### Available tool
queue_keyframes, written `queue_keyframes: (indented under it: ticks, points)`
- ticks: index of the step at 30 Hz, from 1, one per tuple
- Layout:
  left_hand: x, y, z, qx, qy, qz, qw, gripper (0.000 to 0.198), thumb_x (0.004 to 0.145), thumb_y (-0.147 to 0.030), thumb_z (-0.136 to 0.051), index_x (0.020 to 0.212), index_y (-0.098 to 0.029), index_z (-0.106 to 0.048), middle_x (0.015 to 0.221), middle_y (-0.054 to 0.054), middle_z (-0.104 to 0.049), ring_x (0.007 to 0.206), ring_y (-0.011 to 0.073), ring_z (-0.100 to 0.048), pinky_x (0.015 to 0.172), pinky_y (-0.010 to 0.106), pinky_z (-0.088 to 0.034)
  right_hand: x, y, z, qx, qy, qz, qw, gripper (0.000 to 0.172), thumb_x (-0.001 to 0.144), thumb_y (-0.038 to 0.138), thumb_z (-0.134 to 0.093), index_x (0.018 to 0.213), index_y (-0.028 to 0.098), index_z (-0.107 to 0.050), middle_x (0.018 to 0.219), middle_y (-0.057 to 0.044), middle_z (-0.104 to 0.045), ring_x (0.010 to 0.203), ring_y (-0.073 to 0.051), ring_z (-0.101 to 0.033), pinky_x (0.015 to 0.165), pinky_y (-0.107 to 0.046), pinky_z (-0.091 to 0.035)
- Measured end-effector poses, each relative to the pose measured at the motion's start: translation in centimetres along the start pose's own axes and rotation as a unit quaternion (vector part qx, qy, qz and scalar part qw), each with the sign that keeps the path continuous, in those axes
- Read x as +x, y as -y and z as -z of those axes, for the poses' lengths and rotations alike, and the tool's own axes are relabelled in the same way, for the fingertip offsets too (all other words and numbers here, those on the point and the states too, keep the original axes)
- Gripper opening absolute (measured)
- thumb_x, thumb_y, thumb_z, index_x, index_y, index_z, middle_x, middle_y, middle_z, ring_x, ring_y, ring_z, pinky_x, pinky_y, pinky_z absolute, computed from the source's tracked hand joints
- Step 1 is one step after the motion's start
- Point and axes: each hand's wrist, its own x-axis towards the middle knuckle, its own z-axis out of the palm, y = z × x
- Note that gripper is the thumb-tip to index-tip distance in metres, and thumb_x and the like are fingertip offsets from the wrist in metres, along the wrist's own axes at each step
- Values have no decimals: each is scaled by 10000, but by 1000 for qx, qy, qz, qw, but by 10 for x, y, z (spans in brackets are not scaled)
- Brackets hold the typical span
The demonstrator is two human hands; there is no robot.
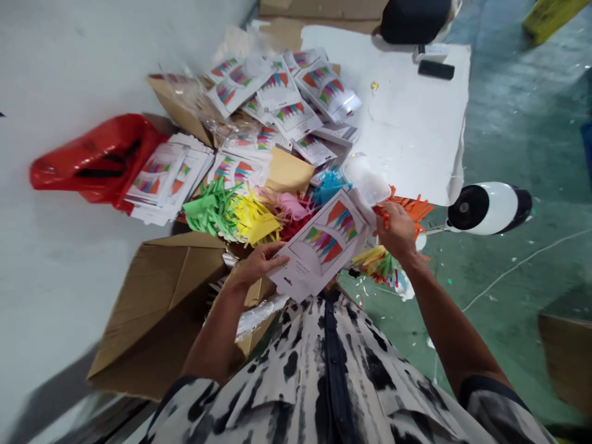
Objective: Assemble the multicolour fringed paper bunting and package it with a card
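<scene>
A white printed card [319, 246] with colourful tassel pictures is tilted in front of my body. My left hand [261, 264] pinches its lower left edge, thumb on top. At the card's upper right, my right hand [396, 231] has its fingers closed around something orange, close to orange fringed paper [411, 208]. Whether those fingers also grip the card is hard to see. Beyond the card lie green [213, 213], yellow [256, 217], pink [293, 205] and blue [330, 186] fringed paper tassels in a row. A clear plastic wrapper [365, 179] sits by the card's top.
Many printed packets [282, 98] are piled ahead, beside a stack of cards [161, 176] and a red bag [102, 160]. An open cardboard box [161, 308] stands at lower left. A white board [407, 117] holds a black object [435, 69]; a black-and-white item [490, 208] is right.
</scene>
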Motion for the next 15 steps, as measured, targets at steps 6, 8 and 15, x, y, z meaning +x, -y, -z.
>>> queue_keyframes:
  ticks: [6, 8, 15]
  points:
    - [-6, -19, 7, 52, 47, -5, 998, 505, 787, -414, -868, 1220, -169, -782, 1116, 73, -808, 938, 228, -752, 809, 276, -591, -33, 50, -12, -75, -56, 94, 991, 307, 1034, 312, -474, 1233, 192, -673, 1185, -168, -712, 1116, -305, -636, 993, -459, -494]
    - [-6, -18, 5, 66, 64, -3, 996, 504, 795, -410, -862, 1230, -170, -780, 1096, 70, -812, 929, 225, -755, 822, 283, -594, -34, 53, -20, -40, -39, 62, 996, 375, 1045, 383, -472, 1324, 181, -622, 1230, -174, -692, 1131, -310, -636, 984, -464, -511]
    - [-1, -28, 11, 96, 71, 1, 993, 516, 781, -441, -858, 1198, -143, -795, 1059, 73, -812, 941, 243, -756, 820, 288, -597, -23, 40, -32, 73, 60, -67, 993, 402, 930, 605, -595, 1043, 221, -632, 1022, -97, -673, 937, -274, -645, 856, -419, -518]
